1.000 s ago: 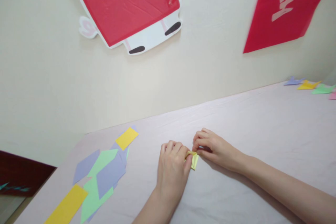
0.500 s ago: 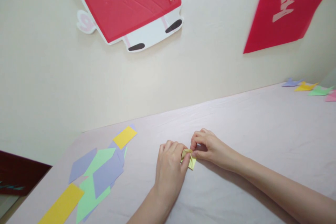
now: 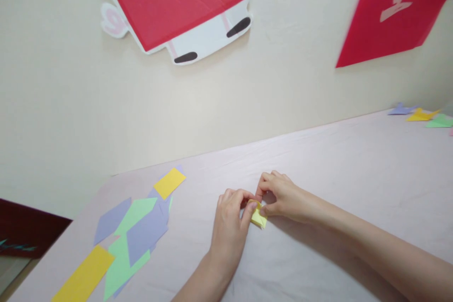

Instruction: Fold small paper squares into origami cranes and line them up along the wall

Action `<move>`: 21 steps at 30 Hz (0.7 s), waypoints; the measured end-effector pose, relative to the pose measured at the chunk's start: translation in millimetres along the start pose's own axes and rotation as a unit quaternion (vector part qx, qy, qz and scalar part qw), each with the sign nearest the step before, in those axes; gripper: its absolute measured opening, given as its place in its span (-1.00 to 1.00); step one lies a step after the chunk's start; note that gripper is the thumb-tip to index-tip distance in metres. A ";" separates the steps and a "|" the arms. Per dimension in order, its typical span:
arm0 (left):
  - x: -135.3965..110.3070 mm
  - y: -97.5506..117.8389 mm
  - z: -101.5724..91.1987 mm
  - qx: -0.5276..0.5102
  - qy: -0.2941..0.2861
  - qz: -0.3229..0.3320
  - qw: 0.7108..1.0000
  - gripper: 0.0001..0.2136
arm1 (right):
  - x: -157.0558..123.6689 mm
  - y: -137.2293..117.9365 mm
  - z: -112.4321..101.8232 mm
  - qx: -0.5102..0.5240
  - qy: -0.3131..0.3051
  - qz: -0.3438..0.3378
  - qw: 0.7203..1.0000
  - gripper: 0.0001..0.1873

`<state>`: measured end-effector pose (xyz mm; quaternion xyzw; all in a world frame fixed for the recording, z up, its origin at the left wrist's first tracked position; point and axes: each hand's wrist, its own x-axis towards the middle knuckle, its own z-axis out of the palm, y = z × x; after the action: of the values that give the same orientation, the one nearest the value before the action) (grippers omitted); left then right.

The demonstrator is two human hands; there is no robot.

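Observation:
A small piece of folded yellow paper lies on the pale cloth-covered surface, pinched between both hands. My left hand is closed on its left and upper edge, with the thumb pressed on top. From the right, my right hand grips its other side between thumb and forefinger. Part of the paper is hidden under the fingertips.
Loose sheets lie at the left: purple, green and orange-yellow. Folded paper figures, among them a purple one and an orange one, stand at the far right by the wall.
The fingers have shifted on the yellow paper, and its raised flap now looks more folded down. The whole view has moved slightly.

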<state>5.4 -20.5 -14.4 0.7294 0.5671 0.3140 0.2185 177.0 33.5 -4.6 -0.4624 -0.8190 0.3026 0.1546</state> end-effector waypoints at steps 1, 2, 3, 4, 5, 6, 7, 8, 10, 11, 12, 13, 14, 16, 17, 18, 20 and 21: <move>0.0 -0.4 -0.3 0.001 -0.001 -0.004 1.000 -0.94 | -0.1 2.8 -1.7 0.018 -0.010 -0.007 1.000 -0.88; 0.0 -0.6 -0.5 0.004 -0.002 -0.004 1.000 -0.95 | -0.3 6.0 -2.9 0.038 -0.020 -0.017 0.999 -0.90; 0.1 -0.7 -0.8 0.008 -0.002 -0.002 1.000 -0.95 | -0.4 9.2 -3.6 0.055 -0.025 -0.030 0.998 -0.92; 0.1 -0.7 -1.0 0.015 -0.002 0.000 1.000 -0.94 | -0.5 12.1 -3.8 0.067 -0.025 -0.043 0.997 -0.92; 0.2 -0.6 -1.2 0.021 -0.001 0.002 1.000 -0.93 | -0.4 14.5 -3.4 0.073 -0.019 -0.053 0.996 -0.89; 0.4 -0.6 -1.3 0.028 -0.001 0.003 1.000 -0.91 | -0.3 16.2 -2.6 0.076 -0.011 -0.058 0.995 -0.88; 0.6 -0.6 -1.4 0.033 -0.001 0.003 0.999 -0.89 | -0.1 17.0 -1.7 0.077 -0.004 -0.059 0.995 -0.88; 0.9 -0.6 -1.4 0.036 -0.001 0.002 0.999 -0.88 | 0.2 17.0 -0.8 0.078 0.001 -0.058 0.995 -0.89; 1.3 -0.7 -1.4 0.039 -0.002 0.003 0.999 -0.87 | 0.5 15.4 0.4 0.079 0.004 -0.050 0.996 -0.91; 1.4 -0.8 -1.3 0.040 -0.003 0.004 0.999 -0.86 | 0.6 14.2 0.8 0.077 0.006 -0.044 0.996 -0.92; 1.5 -0.8 -1.1 0.040 -0.004 0.006 0.999 -0.85 | 0.7 12.9 1.0 0.075 0.009 -0.037 0.996 -0.92; 1.4 -0.7 -0.9 0.040 -0.005 0.010 0.999 -0.85 | 0.7 11.8 1.2 0.072 0.012 -0.032 0.997 -0.92; 1.3 -0.5 -0.6 0.039 -0.006 0.014 0.999 -0.83 | 0.7 10.8 1.5 0.068 0.015 -0.030 0.997 -0.93; 1.0 -0.2 -0.1 0.035 -0.008 0.023 0.999 -0.80 | 0.7 9.2 2.5 0.059 0.021 -0.031 0.998 -0.94; 0.9 0.1 0.1 0.030 -0.008 0.026 0.999 -0.79 | 0.7 8.4 3.2 0.052 0.024 -0.032 0.998 -0.94; 0.8 0.3 0.2 0.024 -0.009 0.029 0.999 -0.78 | 0.7 7.5 4.1 0.044 0.027 -0.029 0.998 -0.94; 0.9 0.9 0.2 0.008 -0.012 0.031 0.999 -0.77 | 0.5 5.4 6.1 0.026 0.036 -0.018 0.999 -0.92; 1.0 1.2 0.1 0.000 -0.015 0.030 0.999 -0.76 | 0.3 4.2 7.0 0.018 0.042 -0.013 0.999 -0.91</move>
<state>6.5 -19.8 -13.4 0.7507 0.5417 0.3095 0.2174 175.9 32.9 -12.7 -0.4613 -0.8119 0.2960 0.2010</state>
